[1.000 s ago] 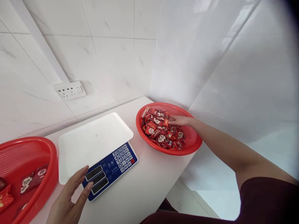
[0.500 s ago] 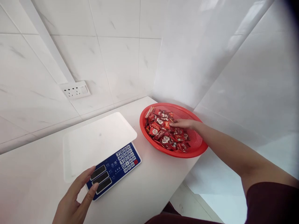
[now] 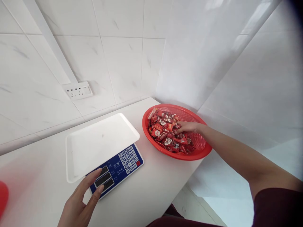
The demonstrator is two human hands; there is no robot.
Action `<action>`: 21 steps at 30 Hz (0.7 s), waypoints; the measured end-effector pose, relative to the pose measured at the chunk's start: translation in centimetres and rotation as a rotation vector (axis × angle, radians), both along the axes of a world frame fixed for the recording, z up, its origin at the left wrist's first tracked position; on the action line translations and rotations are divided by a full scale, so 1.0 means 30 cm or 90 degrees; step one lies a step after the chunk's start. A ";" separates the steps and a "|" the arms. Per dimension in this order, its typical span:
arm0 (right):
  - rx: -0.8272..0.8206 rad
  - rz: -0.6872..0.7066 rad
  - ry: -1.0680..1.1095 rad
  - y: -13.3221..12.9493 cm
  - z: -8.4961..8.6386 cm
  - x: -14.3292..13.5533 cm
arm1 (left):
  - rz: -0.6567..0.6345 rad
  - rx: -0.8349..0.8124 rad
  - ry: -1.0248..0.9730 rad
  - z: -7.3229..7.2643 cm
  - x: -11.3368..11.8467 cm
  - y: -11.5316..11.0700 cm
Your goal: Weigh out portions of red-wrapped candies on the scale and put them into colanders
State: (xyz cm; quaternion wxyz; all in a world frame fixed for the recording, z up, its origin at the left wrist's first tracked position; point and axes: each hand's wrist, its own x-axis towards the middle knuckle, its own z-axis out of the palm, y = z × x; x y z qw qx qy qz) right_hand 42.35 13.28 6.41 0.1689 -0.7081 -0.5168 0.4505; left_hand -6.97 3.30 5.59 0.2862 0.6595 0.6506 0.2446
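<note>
My right hand (image 3: 188, 126) reaches into a red plastic basket (image 3: 205, 150), its fingers dug in and closing round some wrapped candies (image 3: 165, 130). Its fingertips are partly hidden among the red wrappers. At the lower left, my left hand (image 3: 81, 201) is open and holds nothing, its thumb and forefinger spread. These two fingertips hover over or rest on the display end of a digital scale (image 3: 120, 165) with a blue keypad panel; whether they touch it I cannot tell. The scale's white weighing tray (image 3: 101, 142) bears nothing.
The scale and basket stand on a white table (image 3: 151, 186), the basket at its right end by the corner. A wall socket (image 3: 78, 90) is set in the tiled wall behind. Part of a red object (image 3: 2, 197) shows at the left edge.
My right hand has pushed a little deeper among the candies and some have shifted. The view has turned slightly left, bringing the red object at the left edge in. My left hand stays by the display.
</note>
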 end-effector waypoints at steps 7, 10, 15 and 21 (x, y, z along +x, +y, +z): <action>-0.013 0.010 0.114 -0.012 0.072 0.030 | -0.012 -0.017 0.032 0.012 -0.008 -0.014; -0.003 -0.019 0.114 -0.024 0.101 0.050 | -0.007 -0.012 0.028 0.011 -0.013 -0.019; 0.001 -0.082 0.149 -0.062 0.154 0.053 | -0.043 -0.048 0.016 0.006 -0.023 -0.015; 0.056 -0.191 0.240 -0.084 0.200 0.022 | -0.053 -0.079 -0.043 0.015 0.000 -0.010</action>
